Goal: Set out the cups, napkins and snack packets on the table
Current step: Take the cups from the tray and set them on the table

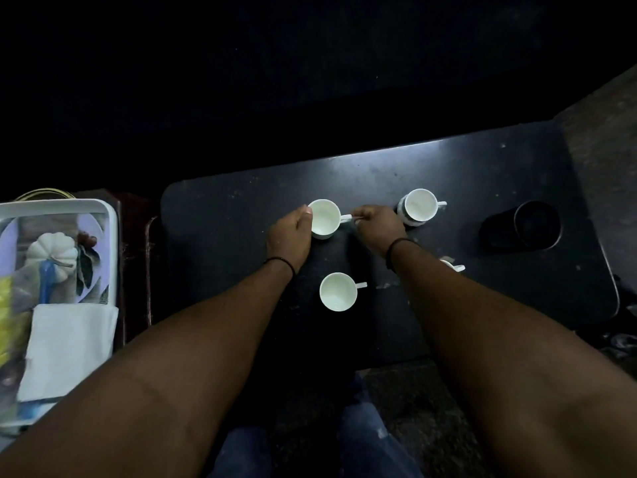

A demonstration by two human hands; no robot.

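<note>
Several white cups stand on a dark table [465, 174]. My left hand [289, 236] cups the left side of the far-left cup [324, 217], and my right hand [377, 225] pinches that cup's handle. A second cup [418, 205] stands to the right, close behind my right hand. A third cup [338, 292] sits nearer me between my forearms. A fourth cup [453, 265] is mostly hidden behind my right forearm. White napkins [69, 346] and a yellow snack packet [5, 315] lie in a white tray [110, 215] at the left.
A black cylindrical container [536, 225] lies at the table's right end. The tray also holds a white pumpkin-shaped ornament [53, 253] and a blue item. A round gold rim shows behind the tray. The surroundings are very dark.
</note>
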